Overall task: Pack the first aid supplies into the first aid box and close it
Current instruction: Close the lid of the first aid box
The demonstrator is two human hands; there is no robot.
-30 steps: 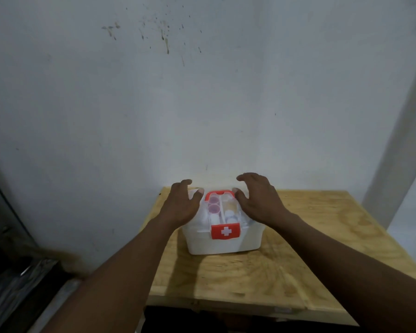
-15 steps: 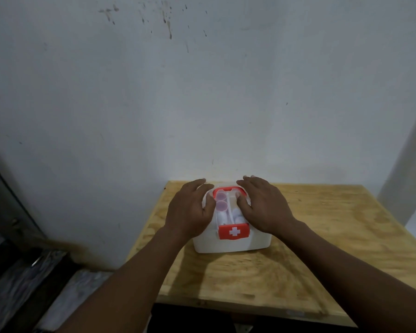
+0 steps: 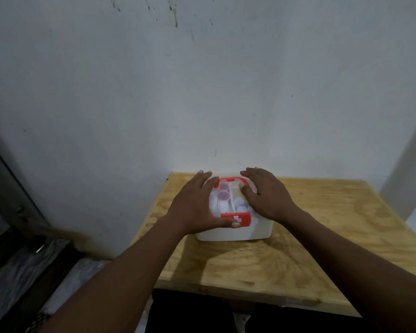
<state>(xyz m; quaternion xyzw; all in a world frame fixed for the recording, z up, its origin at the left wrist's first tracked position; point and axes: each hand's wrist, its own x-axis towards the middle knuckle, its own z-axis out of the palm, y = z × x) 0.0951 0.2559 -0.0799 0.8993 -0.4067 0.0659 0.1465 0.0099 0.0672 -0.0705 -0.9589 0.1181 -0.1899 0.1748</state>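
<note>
Plywood forms the top of the bench point(image 3: 310, 248), which is pushed against a stained, whitewashed wall point(image 3: 202, 92), and the first aid box point(image 3: 235, 233) sits toward its back left part, near that wall. The box is white with a translucent lid point(image 3: 228, 200), a red handle point(image 3: 228, 180) folded along the top and a red latch point(image 3: 235, 218) with a white cross on the near face. Through the lid show two small pink-capped containers point(image 3: 223, 191) and some white rounded items point(image 3: 240, 205), too blurred to name further.

The left hand point(image 3: 197, 205) lies flat on the left half of the lid, fingers spread and unclenched, its thumb reaching across onto the latch. The right hand point(image 3: 267, 195) rests palm-down on the right half, likewise open and pressing rather than gripping anything. The supplies appear to be inside, and what remains is probably seating the lid and snapping the latch.

The risks lie in that last press. If a container stands too tall under the lid, pushing harder may keep the latch from catching, or may bend the thin plastic. The thumb on the latch could be pinched as it snaps. Uneven pressure from the two hands could skew the lid so only one side seats. The box is light, so a forward shove could slide it on the smooth plywood toward the wall. Whether the latch has already engaged cannot be told from this view.

Beyond the bench, a dark frame point(image 3: 15, 200) stands at the left.
</note>
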